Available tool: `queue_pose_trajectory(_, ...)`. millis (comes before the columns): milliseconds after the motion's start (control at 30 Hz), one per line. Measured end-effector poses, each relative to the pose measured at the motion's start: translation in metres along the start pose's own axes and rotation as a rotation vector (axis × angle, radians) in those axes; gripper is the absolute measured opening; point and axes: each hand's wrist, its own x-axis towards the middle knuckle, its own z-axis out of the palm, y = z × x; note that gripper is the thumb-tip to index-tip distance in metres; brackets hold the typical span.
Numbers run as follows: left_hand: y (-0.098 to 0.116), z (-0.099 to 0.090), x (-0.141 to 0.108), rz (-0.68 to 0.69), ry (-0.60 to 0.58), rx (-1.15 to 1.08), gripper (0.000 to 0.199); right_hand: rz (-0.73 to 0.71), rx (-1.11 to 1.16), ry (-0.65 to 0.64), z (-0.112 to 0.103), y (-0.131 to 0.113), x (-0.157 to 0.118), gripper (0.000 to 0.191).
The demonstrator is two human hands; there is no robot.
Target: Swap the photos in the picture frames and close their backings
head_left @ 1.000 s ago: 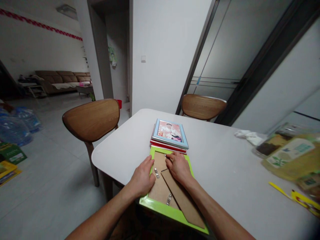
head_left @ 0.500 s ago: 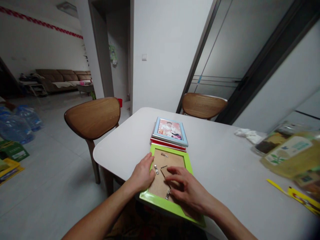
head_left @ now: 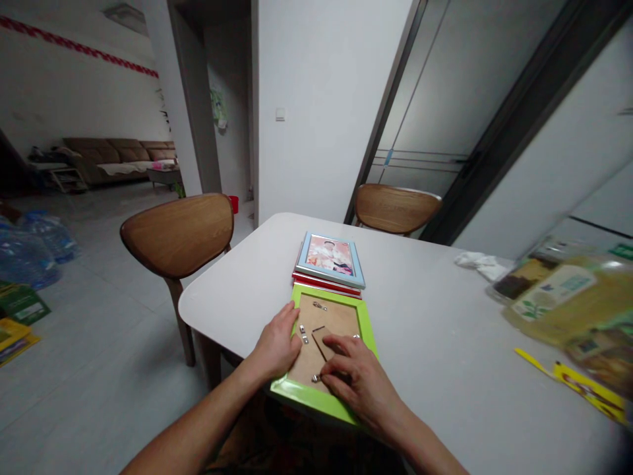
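A lime-green picture frame point(head_left: 366, 324) lies face down at the table's near edge, its brown backing board point(head_left: 341, 309) showing. My left hand point(head_left: 277, 340) grips the frame's left side, thumb over the border and backing. With thumb and fingertips closed together, my right hand point(head_left: 361, 376) works a small metal turn clip point(head_left: 316, 378) at the near end of the backing. Another clip point(head_left: 303, 334) sits by the left border, and a third clip point(head_left: 320, 306) is at the far end. A stand flap point(head_left: 319, 338) in the board's middle is partly hidden by my right hand.
Beyond the green frame, a light-blue picture frame point(head_left: 331, 256) with a photo rests on red-edged frames point(head_left: 326, 284). At right on the white table point(head_left: 445, 343) are a large bottle of yellow liquid point(head_left: 558, 297), a yellow knife-like tool point(head_left: 534, 364) and crumpled tissue point(head_left: 479, 264). Wooden chairs point(head_left: 182, 234) stand around.
The near clip has turned from lengthwise to nearly crosswise under my right fingers. My right hand has closed in on it. My left hand keeps its place on the frame.
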Motion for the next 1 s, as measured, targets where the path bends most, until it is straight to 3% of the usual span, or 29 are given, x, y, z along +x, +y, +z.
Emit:
queue_pose_trajectory(200, 0.002, -0.003, 0.000, -0.003, 0.002, -0.053, 0.053, 0.101, -0.025, 0.114, 0.003, 0.000, 0.003, 0.029)
queue_pose_trajectory(500, 0.003, -0.004, 0.000, -0.017, 0.029, -0.109, 0.048, 0.181, -0.062, 0.108, -0.004, -0.003, 0.016, 0.035)
queue_pose_trajectory(733, 0.015, -0.011, 0.006, -0.173, 0.112, -0.544, 0.016, 0.129, -0.084, 0.183, -0.023, -0.017, 0.021, 0.030)
queue_pose_trajectory(1000, 0.009, -0.009, 0.007, -0.246, 0.028, -0.795, 0.023, 0.083, -0.037, 0.236, -0.009, -0.027, 0.023, 0.028)
